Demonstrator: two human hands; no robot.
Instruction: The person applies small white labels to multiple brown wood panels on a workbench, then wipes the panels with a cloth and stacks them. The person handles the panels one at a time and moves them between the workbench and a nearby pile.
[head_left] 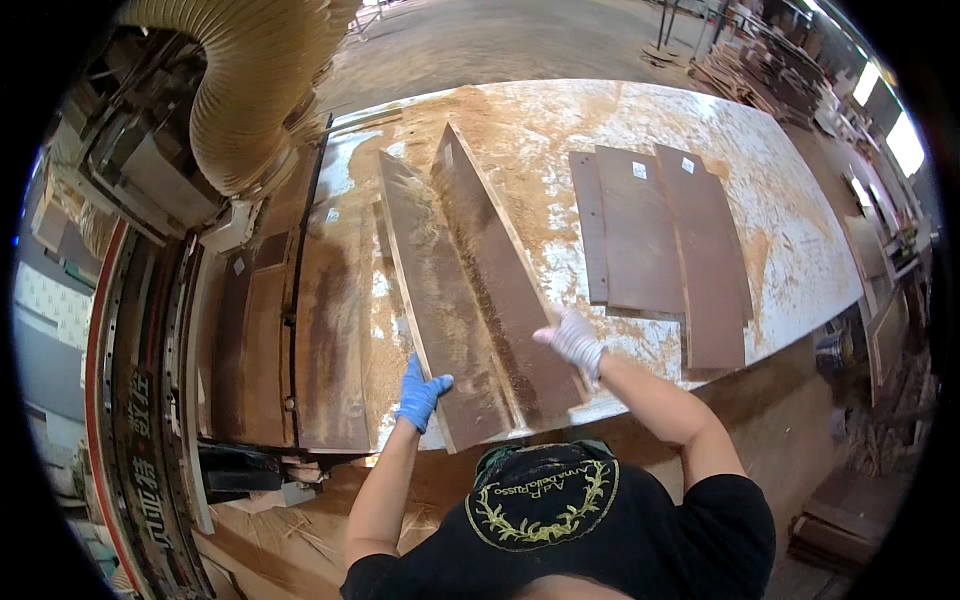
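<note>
Two long brown boards lie side by side on a dusty white table (640, 110), running away from me. My left hand (419, 392), in a blue glove, grips the near left edge of the left board (435, 300). My right hand (573, 340), in a white knitted glove, holds the near right edge of the right board (500, 270). Sawdust covers both boards. They look slightly lifted and tilted at the near end.
Three shorter brown panels (660, 240) lie stacked on the table's right part. A wide ribbed dust hose (250, 80) hangs at upper left over a machine frame (150, 400). More brown panels (330, 330) rest at the table's left. Stacked wood (760, 60) stands far back right.
</note>
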